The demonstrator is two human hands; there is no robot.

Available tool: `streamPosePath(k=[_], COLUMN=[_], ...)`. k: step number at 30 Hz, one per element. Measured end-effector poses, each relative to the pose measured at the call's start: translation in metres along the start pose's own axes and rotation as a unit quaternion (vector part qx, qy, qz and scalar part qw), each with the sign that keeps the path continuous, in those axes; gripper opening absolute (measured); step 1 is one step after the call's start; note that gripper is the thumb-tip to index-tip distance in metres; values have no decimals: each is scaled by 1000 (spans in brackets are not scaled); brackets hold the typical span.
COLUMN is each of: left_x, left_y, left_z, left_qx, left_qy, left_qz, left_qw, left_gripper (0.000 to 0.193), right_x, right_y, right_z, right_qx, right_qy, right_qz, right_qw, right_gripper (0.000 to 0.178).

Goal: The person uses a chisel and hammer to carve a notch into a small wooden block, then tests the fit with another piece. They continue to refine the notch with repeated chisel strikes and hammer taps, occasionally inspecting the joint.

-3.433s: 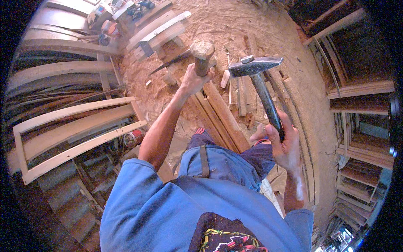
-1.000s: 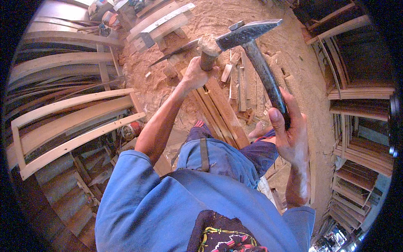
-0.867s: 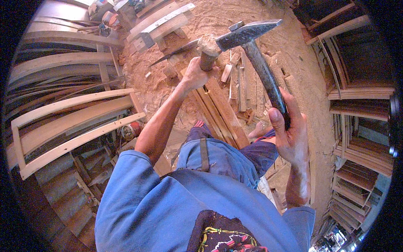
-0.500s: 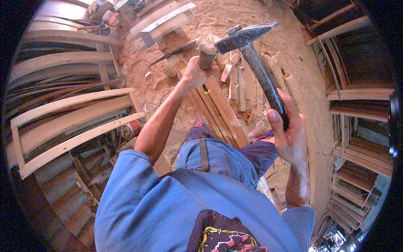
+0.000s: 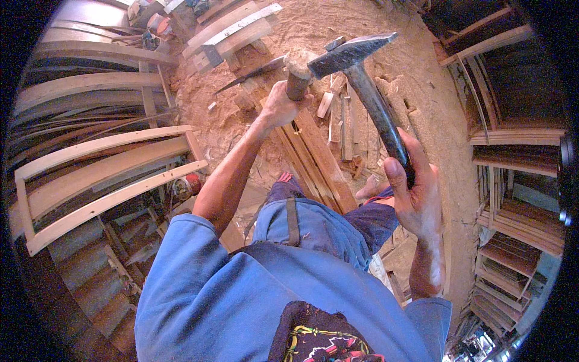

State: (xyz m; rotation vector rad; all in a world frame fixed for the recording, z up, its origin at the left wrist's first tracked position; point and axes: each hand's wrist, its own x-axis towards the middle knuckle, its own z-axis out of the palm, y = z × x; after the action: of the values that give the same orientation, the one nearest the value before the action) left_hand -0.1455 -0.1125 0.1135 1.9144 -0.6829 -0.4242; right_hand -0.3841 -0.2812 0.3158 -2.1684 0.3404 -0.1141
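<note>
My left hand (image 5: 281, 107) is closed round the thick wooden handle of a chisel (image 5: 297, 84), whose frayed, flattened top faces up. The chisel's blade is hidden below my fist. Under that hand lie long wooden bars (image 5: 322, 160), side by side, running back between my legs, with a dark slot showing just below my fist. In my right hand (image 5: 416, 193), fingers and thumb wrap the dark, shiny handle of a hammer (image 5: 353, 54). The hammer's steel head hangs just right of the chisel's top, its blunt face close to it; whether they touch, I cannot tell.
A dark tapered blade (image 5: 250, 75) lies beyond my left hand. Wood offcuts (image 5: 347, 120) and sawdust cover the floor ahead. A wooden frame (image 5: 114, 211) stands at left near stacked boards (image 5: 90, 87). Racks of timber (image 5: 518, 151) line the right, and a pale beam (image 5: 241, 33) lies farther off.
</note>
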Motion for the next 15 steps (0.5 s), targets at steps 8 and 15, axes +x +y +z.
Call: streamPosePath(k=[8,15], left_x=[-7,-6], left_y=[-24,-31], left_z=[8,12], left_qx=[-10,-82], left_qy=[2,43], left_qz=[10,58], left_qw=[1000,994], left_gripper=[27,27], right_x=[11,27], right_y=[-12,-6], right_z=[18,21], right_qx=[27,-110], right_qy=[56,-9], right_qz=[-20,-104], right_qw=[998,988], right_gripper=[42,33])
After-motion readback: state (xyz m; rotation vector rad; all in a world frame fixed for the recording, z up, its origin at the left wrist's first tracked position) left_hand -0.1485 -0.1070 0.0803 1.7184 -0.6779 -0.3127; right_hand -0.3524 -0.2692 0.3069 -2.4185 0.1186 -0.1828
